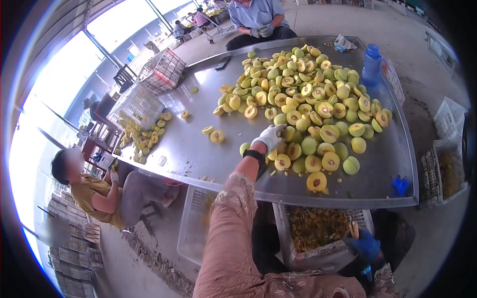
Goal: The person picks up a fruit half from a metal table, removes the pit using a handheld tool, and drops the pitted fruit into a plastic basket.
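My left hand (pixel 270 137), in a white glove with a dark band at the wrist, reaches to the near edge of a heap of yellow-green stone fruits (pixel 318 92). Its fingertips touch the fruit; whether they grip a piece cannot be seen. Many fruits are cut in half, some with brown pits showing. Low at the right, my right hand (pixel 366 244), in a blue glove, is closed around a slim tan tool (pixel 354 229) whose kind I cannot make out. Beneath that hand stands a white crate (pixel 284 233) holding small yellow-brown pieces (pixel 318 226).
The metal table (pixel 198 144) carries a blue bottle (pixel 371 64), a crumpled cloth (pixel 344 42), a phone (pixel 223 63) and a blue object (pixel 400 185). Crates (pixel 139 105) and spilled fruit are at its left. People sit at the far side (pixel 258 17) and left (pixel 107 196).
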A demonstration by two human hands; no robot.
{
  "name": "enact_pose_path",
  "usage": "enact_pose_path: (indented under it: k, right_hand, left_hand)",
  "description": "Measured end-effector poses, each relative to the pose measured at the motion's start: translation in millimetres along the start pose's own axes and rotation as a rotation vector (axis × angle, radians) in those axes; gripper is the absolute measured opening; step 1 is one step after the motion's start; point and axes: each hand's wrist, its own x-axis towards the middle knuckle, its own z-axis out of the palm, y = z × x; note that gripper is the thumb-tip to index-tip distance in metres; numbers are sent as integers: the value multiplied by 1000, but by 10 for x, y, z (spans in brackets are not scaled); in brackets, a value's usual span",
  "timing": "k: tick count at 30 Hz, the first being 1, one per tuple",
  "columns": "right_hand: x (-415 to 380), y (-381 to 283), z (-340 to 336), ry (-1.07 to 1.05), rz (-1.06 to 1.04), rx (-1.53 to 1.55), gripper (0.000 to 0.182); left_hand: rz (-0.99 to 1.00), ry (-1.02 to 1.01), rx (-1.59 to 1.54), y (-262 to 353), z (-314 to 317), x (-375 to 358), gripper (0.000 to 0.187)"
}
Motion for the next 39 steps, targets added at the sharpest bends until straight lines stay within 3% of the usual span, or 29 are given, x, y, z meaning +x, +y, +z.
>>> enact_pose_path:
  k: [3,6,8,10,12,15,17,22,24,25,28,32,34,39]
  right_hand:
    - [13,204,-70,-23,-83,70,15]
    - [-69,288,-77,3,-174,108,16]
    - [-131,281,-77,31,-235,101,18]
    - [-260,174,-24,54,-258,152,19]
    - [-333,-45,94,53,-288,231,23]
    - [-335,-345,336,-24,-448,302,31]
    - [-373,-523,507,-60,-438,301,34]
    - [-364,-654,872,-123,-542,409,34]
    - [-364,-673,952,-115,-560,367,36]
    - [-366,-667,990,-111,-570,344,36]
    - [-185,-546,1108,119,-785,225,44]
    - [-131,-487,1213,324,-994,3,48]
    - [-165,-472,1247,299,-928,-95,50]
    - [-152,-368,1242,141,-865,-136,48]
  left_hand:
    - [-25,221,-42,-35,136,-208,46]
    - [70,521,-415,99,-20,-505,42]
    - [-68,356,-1148,453,-365,-908,42]
    - [88,213,-1580,584,-459,-1215,39]
    - [190,106,-1716,825,-435,-1547,40]
    - [176,73,-1812,1267,-284,-2073,34]
    - [177,14,-1903,1359,-110,-2260,31]
    - [302,4,-1841,1516,132,-2616,27]
    - [408,-21,-1822,1597,196,-2704,30]
    - [396,-53,-1840,1653,196,-2766,40]
    - [408,71,-1805,1772,225,-2878,48]
    - [273,78,-1947,1821,305,-2966,48]
    - [243,12,-1994,1877,281,-3003,47]
    - [12,250,-1957,1737,324,-2919,44]
